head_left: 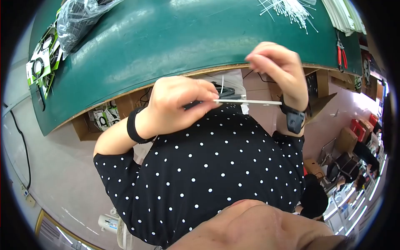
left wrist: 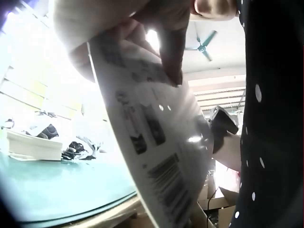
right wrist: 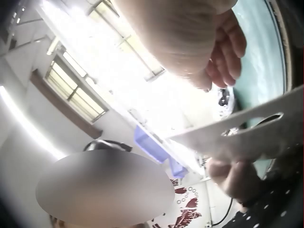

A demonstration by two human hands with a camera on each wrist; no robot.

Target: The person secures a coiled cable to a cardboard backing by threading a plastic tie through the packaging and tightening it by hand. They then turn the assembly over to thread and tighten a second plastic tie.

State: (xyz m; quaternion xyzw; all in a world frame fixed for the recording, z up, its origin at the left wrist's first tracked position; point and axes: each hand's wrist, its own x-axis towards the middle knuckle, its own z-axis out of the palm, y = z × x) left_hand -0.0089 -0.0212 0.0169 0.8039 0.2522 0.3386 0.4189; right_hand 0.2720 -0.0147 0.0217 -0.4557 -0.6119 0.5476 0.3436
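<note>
In the head view, your left hand (head_left: pixel 177 100) pinches one end of a thin, flat white printed card (head_left: pixel 256 101) between thumb and fingers. You hold it nearly edge-on in front of your chest, just off the near edge of the green-topped table (head_left: pixel 166 46). A coiled black cable (head_left: pixel 227 91) shows just beyond the card, with a slim white plastic tie (head_left: pixel 222 83) sticking up beside it. Your right hand (head_left: pixel 281 68) is raised apart from the card, slightly blurred, its fingers loosely bent. On the table lie a clear plastic bag of dark items (head_left: pixel 79 27) at left, a spread of loose white cable ties (head_left: pixel 291 12) at the far side, and red-handled cutters (head_left: pixel 341 56) near the right end.

In the left wrist view, your thumb and fingers grip the card's upper end; its face carries a barcode (left wrist: pixel 170 187), and the print is too blurred to read.

In the right wrist view, your right fingers hang relaxed above the card, whose slotted hole (right wrist: pixel 267 119) is visible.
</note>
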